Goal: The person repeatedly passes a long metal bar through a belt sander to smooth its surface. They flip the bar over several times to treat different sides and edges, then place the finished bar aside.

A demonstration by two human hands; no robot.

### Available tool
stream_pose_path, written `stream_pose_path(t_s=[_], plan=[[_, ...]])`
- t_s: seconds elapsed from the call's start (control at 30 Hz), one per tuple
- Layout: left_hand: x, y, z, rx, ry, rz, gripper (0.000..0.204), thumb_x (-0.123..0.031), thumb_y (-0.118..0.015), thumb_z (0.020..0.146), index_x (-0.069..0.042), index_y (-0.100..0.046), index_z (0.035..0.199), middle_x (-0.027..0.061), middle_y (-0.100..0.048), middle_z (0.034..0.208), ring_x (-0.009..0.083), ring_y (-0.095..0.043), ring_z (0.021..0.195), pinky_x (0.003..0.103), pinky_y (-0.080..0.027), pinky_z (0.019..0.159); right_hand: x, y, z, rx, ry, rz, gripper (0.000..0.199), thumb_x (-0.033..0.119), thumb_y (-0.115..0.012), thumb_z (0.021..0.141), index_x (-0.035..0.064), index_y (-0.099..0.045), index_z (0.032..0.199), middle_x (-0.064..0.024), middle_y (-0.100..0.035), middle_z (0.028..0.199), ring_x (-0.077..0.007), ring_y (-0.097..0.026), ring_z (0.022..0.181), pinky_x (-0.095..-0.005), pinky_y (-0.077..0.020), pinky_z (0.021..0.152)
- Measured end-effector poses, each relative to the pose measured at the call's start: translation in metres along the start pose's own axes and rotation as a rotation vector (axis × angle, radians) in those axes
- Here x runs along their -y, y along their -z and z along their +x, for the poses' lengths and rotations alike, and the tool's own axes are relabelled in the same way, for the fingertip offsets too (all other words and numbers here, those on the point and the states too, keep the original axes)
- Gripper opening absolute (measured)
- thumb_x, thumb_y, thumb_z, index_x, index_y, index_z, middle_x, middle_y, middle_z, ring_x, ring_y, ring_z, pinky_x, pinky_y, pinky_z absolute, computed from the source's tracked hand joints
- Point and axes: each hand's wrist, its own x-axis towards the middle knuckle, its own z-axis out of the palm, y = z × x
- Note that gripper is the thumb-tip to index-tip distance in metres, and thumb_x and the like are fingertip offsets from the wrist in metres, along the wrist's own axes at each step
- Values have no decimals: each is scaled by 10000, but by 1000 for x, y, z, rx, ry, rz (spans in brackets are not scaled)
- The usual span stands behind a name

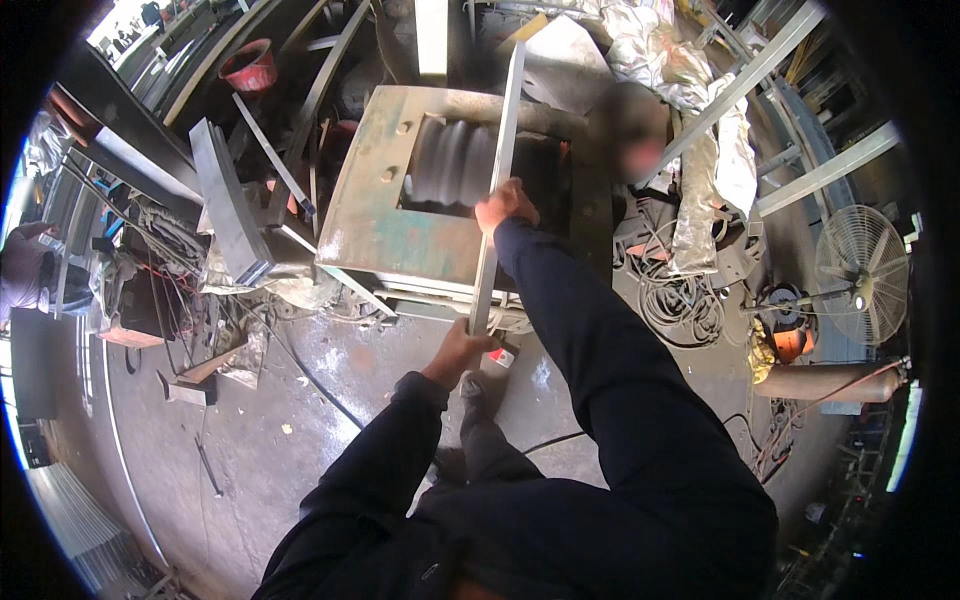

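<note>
I hold a long, pale metal bar (500, 150) with both hands. My left hand (462, 350) grips its near end, just in front of a worn green-and-rust machine table (390, 210). My right hand (505, 205) grips the bar about halfway up, over the machine's opening, where grey ribbed rollers (452, 162) show. The bar lies across the machine and points away from me. Both my arms are in dark sleeves.
Another person (635, 135) is behind the machine. Steel bars and angle pieces (228, 205) lean at the left, coiled cables (680, 300) lie on the floor at the right, beside a standing fan (862, 272) and an orange gas cylinder (825, 382). A red bucket (250, 65) stands far back.
</note>
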Motion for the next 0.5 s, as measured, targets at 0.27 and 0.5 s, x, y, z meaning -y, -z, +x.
stream_pose_path(t_s=[0.27,0.5], plan=[[70,17,-74,27,21,43,481,-173,-730,706,-3,-486,1084,66,-544,877,166,-555,764,300,-453,668,4,17,-127,83,5,-42,611,319,-548,845,-98,-410,1270,-256,-641,1102,-350,-635,1063,-428,-510,902],[153,43,-151,-9,62,151,584,-159,-776,687,25,-509,1173,105,-608,961,194,-607,847,319,-501,710,2,-7,-242,61,-101,-6,397,281,-580,840,2,-457,1094,-233,-664,1042,-358,-669,963,-476,-532,823]])
